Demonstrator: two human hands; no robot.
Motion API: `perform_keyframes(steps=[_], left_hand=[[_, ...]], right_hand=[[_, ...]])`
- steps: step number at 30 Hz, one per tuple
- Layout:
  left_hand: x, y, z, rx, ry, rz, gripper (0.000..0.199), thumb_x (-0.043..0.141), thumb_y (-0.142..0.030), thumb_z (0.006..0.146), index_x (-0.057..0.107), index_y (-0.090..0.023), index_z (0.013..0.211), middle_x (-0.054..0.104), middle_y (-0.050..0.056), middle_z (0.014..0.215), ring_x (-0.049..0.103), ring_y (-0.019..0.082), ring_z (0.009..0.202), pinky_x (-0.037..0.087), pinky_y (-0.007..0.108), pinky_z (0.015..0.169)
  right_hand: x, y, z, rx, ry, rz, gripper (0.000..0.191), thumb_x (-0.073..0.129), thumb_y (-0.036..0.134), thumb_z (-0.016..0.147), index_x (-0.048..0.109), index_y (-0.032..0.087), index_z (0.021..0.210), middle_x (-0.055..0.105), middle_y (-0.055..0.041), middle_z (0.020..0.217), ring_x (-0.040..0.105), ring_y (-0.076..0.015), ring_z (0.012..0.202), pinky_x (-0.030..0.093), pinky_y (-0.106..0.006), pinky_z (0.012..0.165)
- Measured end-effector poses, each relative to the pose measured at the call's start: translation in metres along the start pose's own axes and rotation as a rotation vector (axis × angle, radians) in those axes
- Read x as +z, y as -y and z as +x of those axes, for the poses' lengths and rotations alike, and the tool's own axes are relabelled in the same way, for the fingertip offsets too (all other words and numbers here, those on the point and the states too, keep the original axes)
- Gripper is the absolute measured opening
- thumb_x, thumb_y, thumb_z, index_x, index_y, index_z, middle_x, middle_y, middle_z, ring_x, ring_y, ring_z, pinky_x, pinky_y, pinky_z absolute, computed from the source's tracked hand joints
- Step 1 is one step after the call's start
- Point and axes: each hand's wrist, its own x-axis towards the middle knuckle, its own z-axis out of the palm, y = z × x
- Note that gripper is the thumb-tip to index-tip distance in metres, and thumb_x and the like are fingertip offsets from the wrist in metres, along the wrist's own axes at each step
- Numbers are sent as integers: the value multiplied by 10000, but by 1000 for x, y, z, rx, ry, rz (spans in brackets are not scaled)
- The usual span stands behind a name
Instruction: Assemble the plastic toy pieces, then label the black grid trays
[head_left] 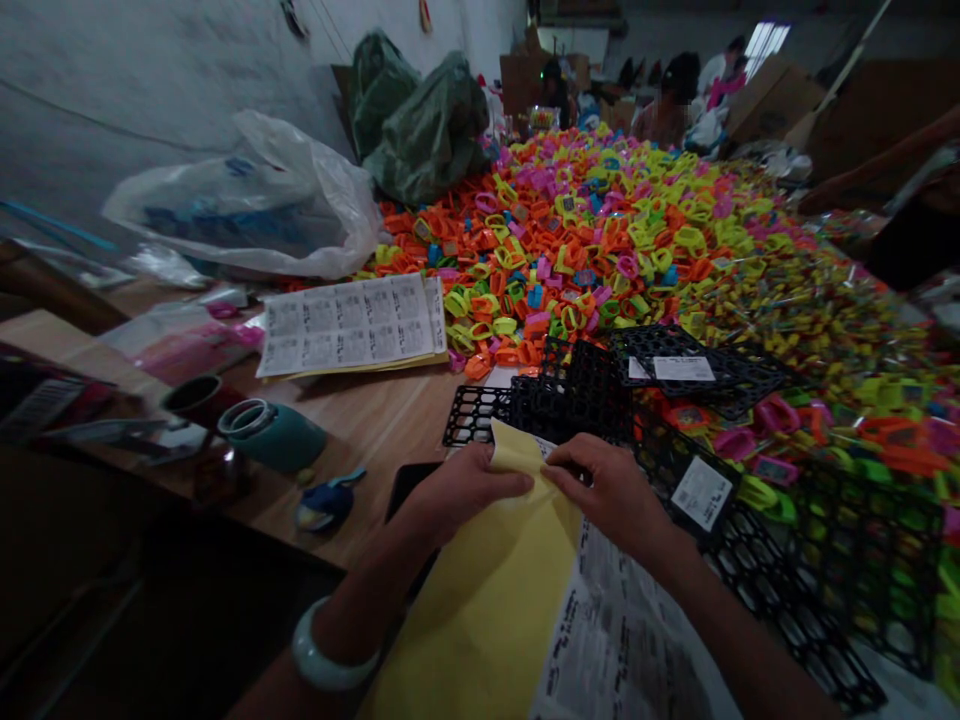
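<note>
A sheet of printed labels [480,600] with a yellow backing lies before me, its yellow side folded up and its white printed side showing at the right. My left hand [469,485] pinches the folded far end of the sheet between thumb and fingers. Close beside it, my right hand [604,485] has its fingertips closed on the same end. Whether a single label is between the right fingertips is hidden. Black plastic grid trays [570,390] lie just beyond the hands, and one to the right carries a white label [701,492].
A stack of label sheets [345,325] lies at the left, behind a teal jar [274,435] and a small blue item [326,505]. A large heap of bright plastic toy watches [555,240] covers the table. Plastic bags [255,200] stand by the wall; people [667,100] are at the back.
</note>
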Motion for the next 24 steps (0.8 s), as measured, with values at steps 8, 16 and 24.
perform_keyframes(steps=[8,16,24], left_hand=[[0,4,-7,13,36,-24,275,724,-253,609,703,-157,866,708,-10,702,618,125,581,465,229,586],[-15,17,-10,-68,2,-44,295,708,-274,600,680,-144,863,715,22,712,638,172,585,485,270,564],[-35,28,4,56,-66,268,376,626,-371,685,632,-179,1009,713,43,880,657,231,787,509,328,685]], right_hand=[[6,10,-4,-72,-121,-158,125,495,127,792,599,174,739,552,-14,728,516,-120,658,389,-239,614],[-8,-30,-4,436,-287,613,218,589,392,759,582,176,782,480,62,516,430,-78,461,351,-179,445],[-54,-53,-16,419,-662,715,237,623,413,768,563,192,830,412,99,375,303,-35,312,197,-124,319]])
